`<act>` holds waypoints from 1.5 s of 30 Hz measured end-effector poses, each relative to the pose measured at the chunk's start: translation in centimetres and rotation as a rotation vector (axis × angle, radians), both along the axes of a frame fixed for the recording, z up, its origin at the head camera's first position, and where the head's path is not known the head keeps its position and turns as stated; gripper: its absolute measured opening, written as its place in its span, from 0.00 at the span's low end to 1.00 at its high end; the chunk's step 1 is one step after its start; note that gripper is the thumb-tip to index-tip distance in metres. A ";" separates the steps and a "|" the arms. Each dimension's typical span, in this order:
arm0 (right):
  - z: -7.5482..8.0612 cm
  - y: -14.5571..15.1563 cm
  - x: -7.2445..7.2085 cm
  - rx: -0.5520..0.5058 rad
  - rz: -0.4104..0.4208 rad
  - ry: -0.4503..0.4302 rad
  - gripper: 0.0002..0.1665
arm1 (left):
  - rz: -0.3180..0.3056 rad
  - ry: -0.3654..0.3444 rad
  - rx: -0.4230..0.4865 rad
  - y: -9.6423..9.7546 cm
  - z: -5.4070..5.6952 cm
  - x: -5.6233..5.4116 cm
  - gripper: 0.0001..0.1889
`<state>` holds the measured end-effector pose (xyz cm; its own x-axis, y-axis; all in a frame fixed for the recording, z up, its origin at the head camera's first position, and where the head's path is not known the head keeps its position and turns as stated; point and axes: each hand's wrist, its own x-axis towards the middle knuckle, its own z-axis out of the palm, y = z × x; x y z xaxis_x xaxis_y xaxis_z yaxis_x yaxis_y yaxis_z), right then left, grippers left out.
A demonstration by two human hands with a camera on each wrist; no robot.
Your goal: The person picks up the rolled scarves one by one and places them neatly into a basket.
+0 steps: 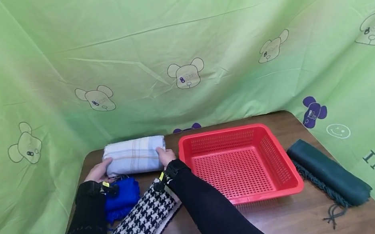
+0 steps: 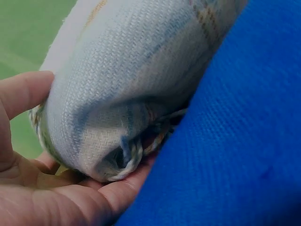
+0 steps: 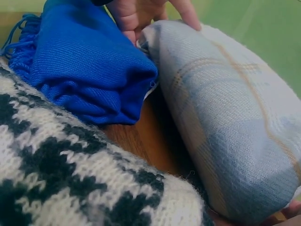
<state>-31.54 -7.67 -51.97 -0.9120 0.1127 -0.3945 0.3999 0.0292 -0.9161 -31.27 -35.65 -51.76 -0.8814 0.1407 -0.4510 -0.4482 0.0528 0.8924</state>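
Note:
A rolled, light blue and white plaid scarf lies crosswise at the back left of the table. My left hand holds its left end; in the left wrist view the thumb presses one side while the fingers reach beneath, by some twisted fringe. At the opposite end my right hand grips the scarf, thumb on top. Just in front of the left hand sits a folded blue scarf with fringe. A black-and-white houndstooth knit scarf lies slanted below the right wrist.
Right of the hands stands a red perforated plastic basket. A rolled dark green fringed scarf lies along the table's right edge. Green printed curtain hangs behind and beside the wooden table.

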 end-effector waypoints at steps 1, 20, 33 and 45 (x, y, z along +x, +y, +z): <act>0.0 0.0 0.0 -0.014 -0.007 0.006 0.30 | 0.005 0.005 0.001 0.0 0.1 0.1 0.23; 3.1 1.3 0.5 -0.115 -0.006 0.072 0.33 | 0.059 0.061 0.359 0.1 2.6 0.7 0.09; 6.2 2.9 1.1 -0.309 0.077 0.136 0.33 | 0.204 0.128 0.410 1.6 6.1 2.5 0.06; 9.3 4.8 2.3 -0.313 0.134 0.204 0.35 | 0.335 0.114 0.405 4.0 9.8 5.1 0.21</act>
